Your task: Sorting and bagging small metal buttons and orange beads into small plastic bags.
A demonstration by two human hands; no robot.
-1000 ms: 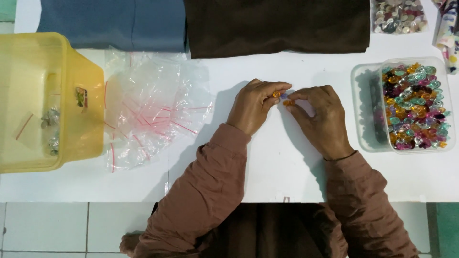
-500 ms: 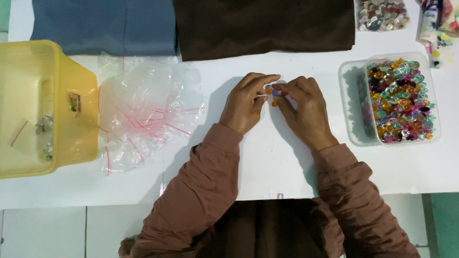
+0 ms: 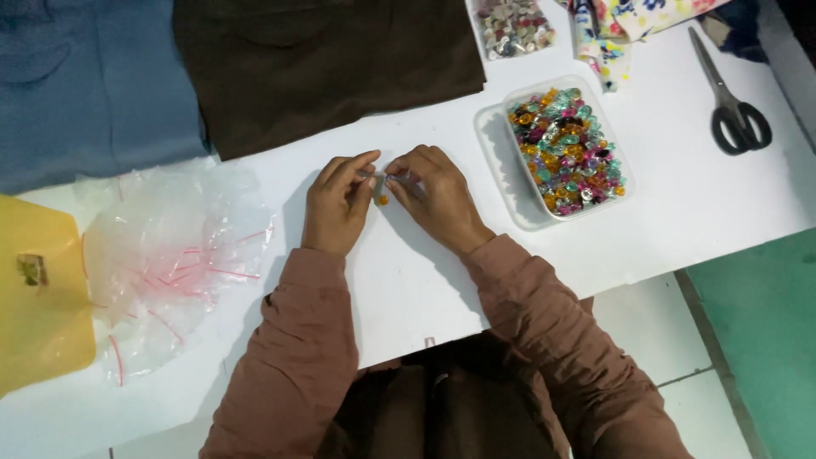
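Observation:
My left hand (image 3: 338,204) and my right hand (image 3: 433,195) meet at the middle of the white table (image 3: 680,204). Their fingertips pinch a small clear plastic bag (image 3: 382,177) between them. A small orange bead (image 3: 383,201) shows just below the fingers, seemingly inside the bag. A clear plastic tub of colourful beads (image 3: 565,151) stands just right of my right hand. A heap of small clear bags with red strips (image 3: 170,259) lies left of my left hand.
A yellow plastic box (image 3: 38,297) sits at the far left. Brown cloth (image 3: 323,59) and blue cloth (image 3: 85,85) lie at the back. Black-handled scissors (image 3: 731,102), a second tub of pale beads (image 3: 514,25) and patterned fabric (image 3: 646,17) are at the back right.
The view has shifted and tilted, so everything sits further left and scissors now show. My hands stay together on the small bag, fingers working it slightly.

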